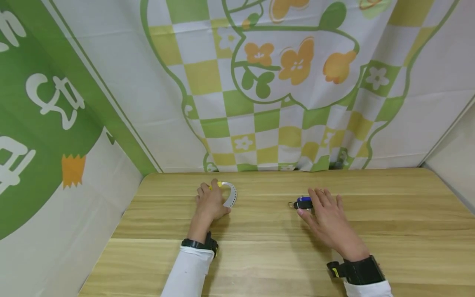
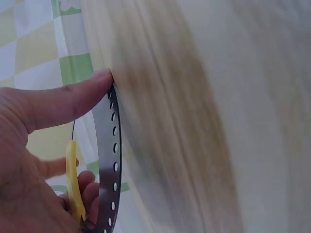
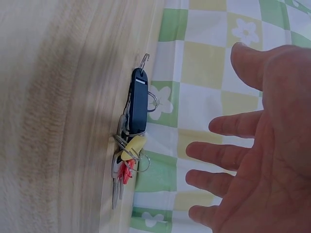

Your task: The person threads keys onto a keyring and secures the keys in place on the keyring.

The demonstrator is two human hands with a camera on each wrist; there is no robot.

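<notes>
On the left of the table, my left hand (image 1: pixel 210 205) holds a curved silver metal band (image 1: pixel 233 194) with a row of holes along its edge. Its thumb presses one end of the band in the left wrist view, while the other fingers curl at a yellow handle-like part (image 2: pixel 74 182). To the right, my right hand (image 1: pixel 331 220) hovers with fingers spread over a bunch of keys (image 3: pixel 116 187). The bunch carries a black tag (image 3: pixel 139 107), a blue tag (image 1: pixel 304 199), small red and yellow pieces and metal rings. In the right wrist view the fingers stand apart from it.
Both hands work over a wood-grain table (image 1: pixel 259 247). Behind its far edge hangs a checked, flowered cloth (image 1: pixel 267 119). A green and white printed cloth (image 1: pixel 44 123) covers the left side. Each wrist wears a black strap, such as the right strap (image 1: pixel 363 270).
</notes>
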